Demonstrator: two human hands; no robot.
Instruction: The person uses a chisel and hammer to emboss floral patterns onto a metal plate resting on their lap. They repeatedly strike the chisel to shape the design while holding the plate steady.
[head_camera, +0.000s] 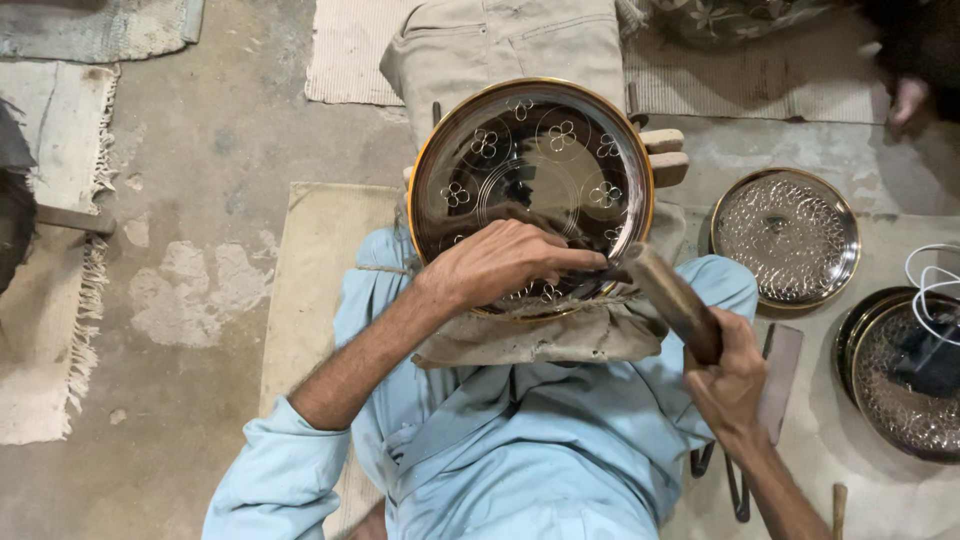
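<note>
While the left hand (505, 262) pinches a thin chisel on the round dark brass-rimmed flower-engraved tray (531, 170) resting on the lap, the right hand (728, 378), fist closed around the wooden mallet (672, 297), should strike lightly and squarely.

A person wears a loose pale blue shirt (520, 440) and matching trousers. The left sleeve (275, 475) is rolled above the forearm.
</note>
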